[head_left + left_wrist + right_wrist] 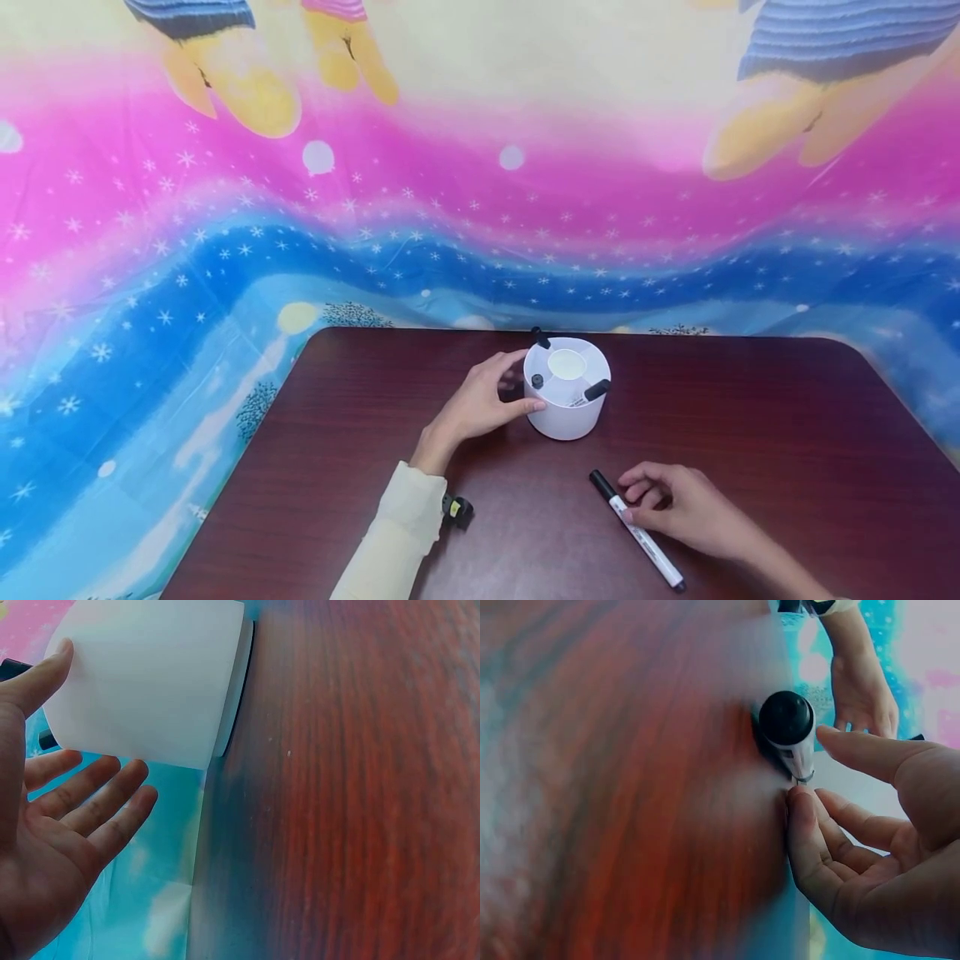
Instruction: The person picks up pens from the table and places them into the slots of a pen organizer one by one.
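A white round pen holder (567, 421) with a central ring stands near the table's far edge. Several black-ended items (597, 390) poke out of its compartments; their lower parts are hidden. My left hand (483, 398) is at the holder's left side, its thumb against the wall. In the left wrist view its other fingers (97, 795) stretch out loosely beside the holder wall (142, 682). A white marker with a black cap (637, 533) lies slantwise on the table. My right hand (686, 508) is right beside it, fingers loosely bent, thumb tip at the barrel, not wrapped round it.
The dark reddish-brown table (360, 392) has rounded far corners. Behind it hangs a colourful printed cloth (450, 225). A small black device (458, 510) sits at the left wrist beside the pale sleeve (401, 517).
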Motion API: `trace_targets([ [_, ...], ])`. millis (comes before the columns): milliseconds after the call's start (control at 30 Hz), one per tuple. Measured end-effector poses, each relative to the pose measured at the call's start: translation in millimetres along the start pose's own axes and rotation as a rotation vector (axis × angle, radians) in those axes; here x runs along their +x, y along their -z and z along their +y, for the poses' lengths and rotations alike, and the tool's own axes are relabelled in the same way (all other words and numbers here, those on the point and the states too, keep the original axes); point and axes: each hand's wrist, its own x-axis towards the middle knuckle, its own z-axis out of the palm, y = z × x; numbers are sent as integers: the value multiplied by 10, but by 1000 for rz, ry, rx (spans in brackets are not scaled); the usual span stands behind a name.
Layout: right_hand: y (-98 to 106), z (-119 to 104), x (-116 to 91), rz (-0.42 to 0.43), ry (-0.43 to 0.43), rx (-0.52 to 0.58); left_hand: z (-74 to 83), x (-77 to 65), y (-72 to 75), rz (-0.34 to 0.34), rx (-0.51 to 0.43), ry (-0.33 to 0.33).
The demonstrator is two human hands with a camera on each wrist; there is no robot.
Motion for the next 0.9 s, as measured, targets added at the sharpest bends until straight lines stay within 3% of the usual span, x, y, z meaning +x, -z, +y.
trace_targets([
  [300,-39,-72,23,-27,-34,-21,12,-2,14,-5,-4,2],
  [500,38,-126,24,-20,-62,-39,4,1,-1,-7,-1,7],
  [900,415,-338,120,285,20,-30,-5,-6,-10,-3,8,17],
])
